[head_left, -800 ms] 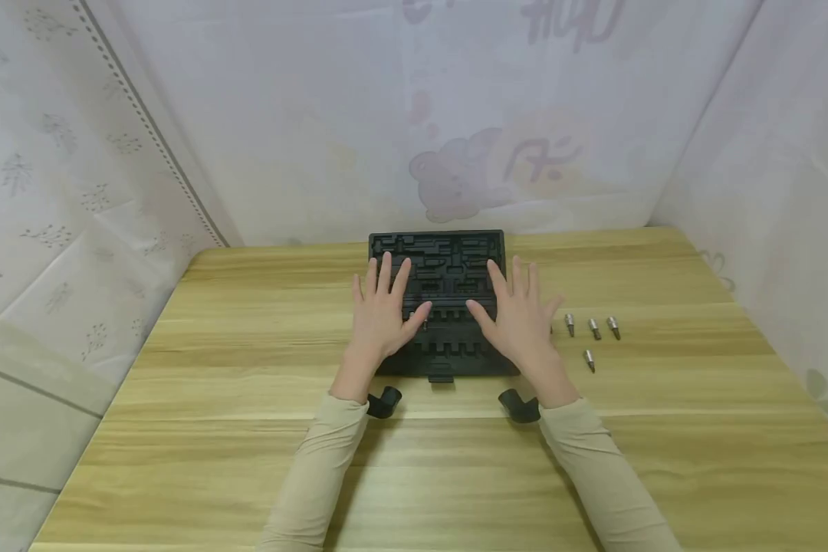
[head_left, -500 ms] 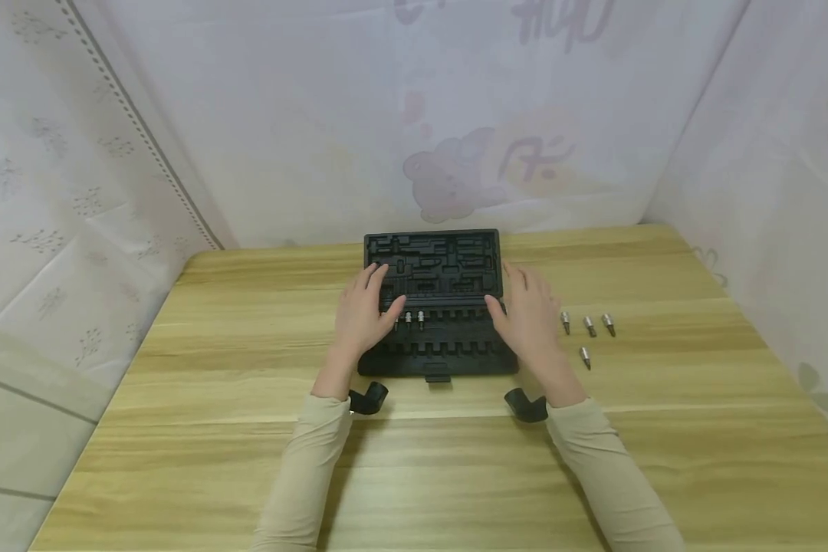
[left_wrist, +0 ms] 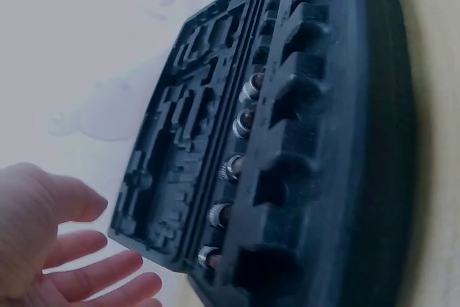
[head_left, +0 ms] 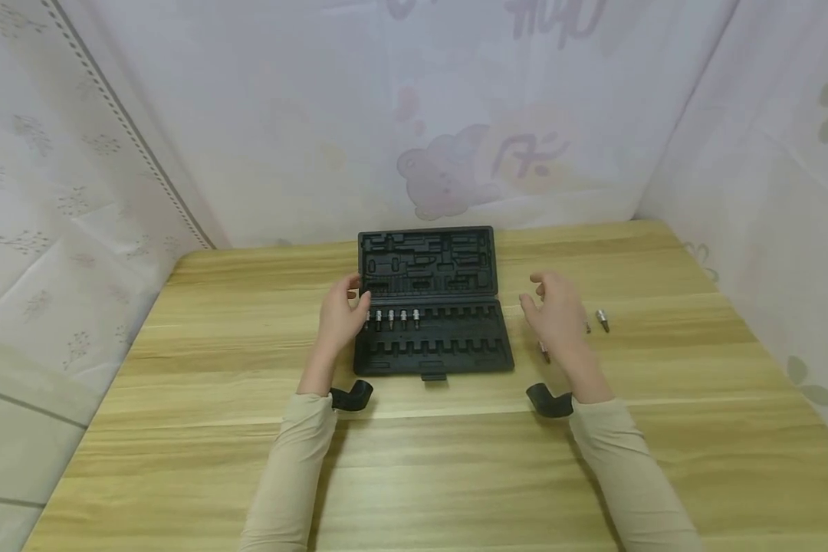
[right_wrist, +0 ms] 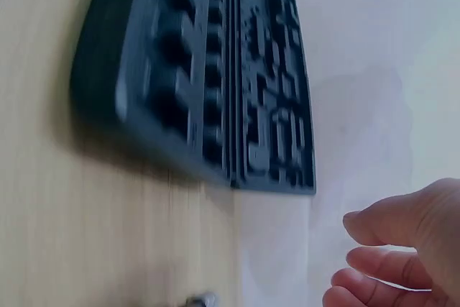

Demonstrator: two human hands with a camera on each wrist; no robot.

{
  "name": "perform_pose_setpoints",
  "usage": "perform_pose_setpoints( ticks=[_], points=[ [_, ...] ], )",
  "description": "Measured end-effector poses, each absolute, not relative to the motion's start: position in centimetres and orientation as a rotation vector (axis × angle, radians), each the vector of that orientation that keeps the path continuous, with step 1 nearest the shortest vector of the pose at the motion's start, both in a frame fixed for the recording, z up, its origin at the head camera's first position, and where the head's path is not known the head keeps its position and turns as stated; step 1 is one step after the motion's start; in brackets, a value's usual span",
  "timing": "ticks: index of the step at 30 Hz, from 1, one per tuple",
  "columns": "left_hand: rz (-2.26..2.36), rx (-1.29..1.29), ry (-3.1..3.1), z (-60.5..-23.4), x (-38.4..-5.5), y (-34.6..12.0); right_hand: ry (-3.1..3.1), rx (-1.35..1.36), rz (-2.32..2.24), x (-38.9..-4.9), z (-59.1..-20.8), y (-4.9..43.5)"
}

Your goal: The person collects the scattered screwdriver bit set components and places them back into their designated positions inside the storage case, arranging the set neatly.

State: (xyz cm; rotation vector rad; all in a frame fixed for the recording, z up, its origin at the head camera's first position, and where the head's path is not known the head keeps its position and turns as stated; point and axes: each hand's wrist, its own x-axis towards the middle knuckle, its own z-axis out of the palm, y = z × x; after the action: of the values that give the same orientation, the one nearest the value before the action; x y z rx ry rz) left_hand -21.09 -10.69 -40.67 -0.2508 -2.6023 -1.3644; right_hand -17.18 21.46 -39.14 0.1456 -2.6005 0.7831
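Note:
An opened black plastic socket case point(head_left: 400, 369) lies on the table, lid folded back. Several silver bit sockets point(head_left: 390, 318) stand in a row in the left part of its upper slots; the left wrist view shows their ringed ends point(left_wrist: 231, 168). My left hand point(head_left: 341, 318) hovers at the case's left edge, fingers loosely bent, holding nothing. To the right of the case my right hand point(head_left: 555, 314) is raised, its thumb apart from its relaxed fingers and nothing between them. Beneath and beside it lie loose bit sockets point(head_left: 602, 320), some partly hidden by the hand.
Wood-grain table point(head_left: 441, 468) surrounds the case, with a patterned cloth point(head_left: 283, 138) hanging behind and at both sides. A black angled piece point(head_left: 550, 401) sits at each wrist. The latch tab point(head_left: 434, 377) sticks out toward the front.
Both hands have drawn apart from over the case, left hand leftward and right hand rightward, uncovering the slots and the row of bit sockets. Their spread fingers have relaxed into a loose bend.

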Motion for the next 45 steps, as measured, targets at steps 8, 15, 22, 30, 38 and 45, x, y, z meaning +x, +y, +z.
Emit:
perform_pose_setpoints(
  ticks=[8,15,22,30,38,45],
  points=[
    [-1.573,-0.026,-2.583,-41.7,-21.5,-11.4,-2.603,0.049,0.895,-16.7,-39.4,24.7],
    [-1.669,0.09,-2.592,-41.9,-21.8,-11.5,-2.658,-0.16,0.931,-16.3,-39.7,27.8],
    [-1.749,0.14,-2.581,-42.5,-22.0,-11.6,-2.741,-0.307,0.974,-16.0,-39.8,30.2],
    [-1.744,0.142,-2.593,-43.0,-22.1,-11.8,-2.832,-0.33,0.883,-15.6,-40.2,31.5],
    [-1.745,0.122,-2.596,-43.2,-22.0,-11.9,-2.879,-0.336,0.902,-15.4,-40.3,32.0],
    [-1.758,0.112,-2.584,-43.4,-22.1,-11.8,-2.921,-0.388,0.901,-15.6,-40.4,32.6]
  ],
)
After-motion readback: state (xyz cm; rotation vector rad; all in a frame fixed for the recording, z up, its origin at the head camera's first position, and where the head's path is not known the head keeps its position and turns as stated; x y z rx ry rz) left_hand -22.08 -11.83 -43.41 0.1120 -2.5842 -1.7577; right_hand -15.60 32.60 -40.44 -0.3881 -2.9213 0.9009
